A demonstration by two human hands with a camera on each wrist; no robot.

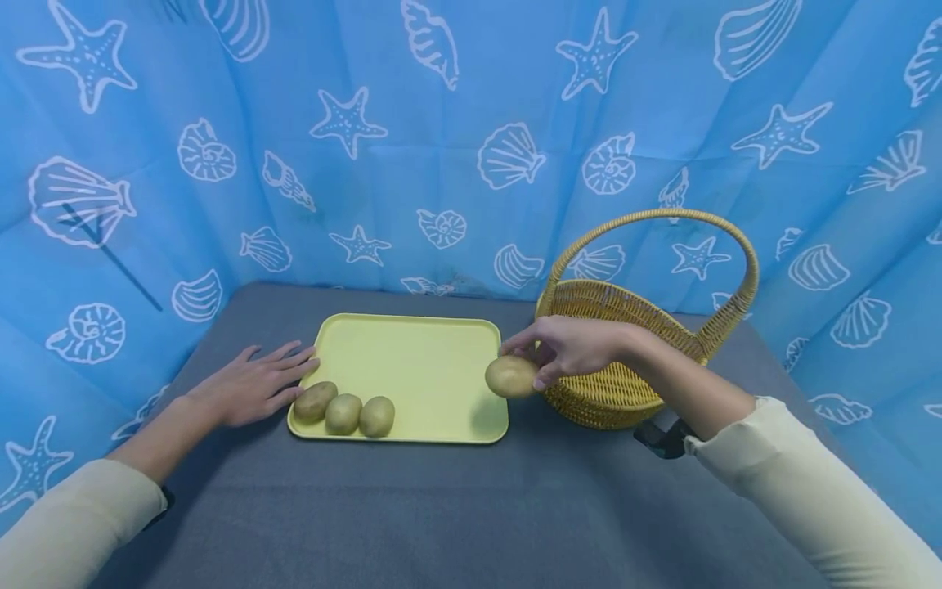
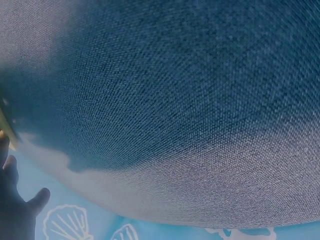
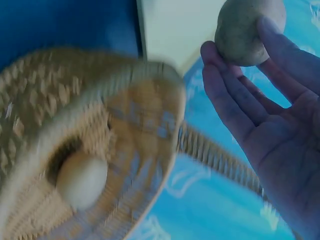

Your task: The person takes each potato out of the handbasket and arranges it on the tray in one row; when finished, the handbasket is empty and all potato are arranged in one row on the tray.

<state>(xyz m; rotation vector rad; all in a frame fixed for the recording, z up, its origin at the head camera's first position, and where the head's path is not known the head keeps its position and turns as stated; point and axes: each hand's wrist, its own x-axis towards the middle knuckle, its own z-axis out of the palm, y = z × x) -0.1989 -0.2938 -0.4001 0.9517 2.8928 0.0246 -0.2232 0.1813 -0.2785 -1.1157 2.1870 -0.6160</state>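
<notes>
Bright blue fabric [image 1: 441,106] printed with white starfish and seashells hangs beyond the far side of the tray and along both sides of the desk [image 1: 412,507], which has a dark grey, woven-textured surface. On it lies a pale yellow rectangular tray [image 1: 419,360] with rounded corners and a low rim. Three brownish oval potatoes [image 1: 343,415] sit in a row in the tray's near-left corner, close beside one another.

At the tray's left edge, the person's left hand [image 1: 257,388] lies palm down, its fingers straight and slightly spread, with the tips at the rim. To the tray's right, the right hand [image 1: 577,348] pinches a tan oval potato [image 1: 510,377] between thumb and fingers, holding it over the tray's right rim.

Just right of the tray stands a golden-brown wicker basket [image 1: 589,406] with a tall arched handle; the right forearm passes in front of it. Within the basket, the right wrist view shows a pale rounded object [image 3: 82,181], blurred. Both forearms wear cream sleeves [image 1: 809,491], and a black device [image 1: 666,439] shows by the right wrist, right of the tray.
</notes>
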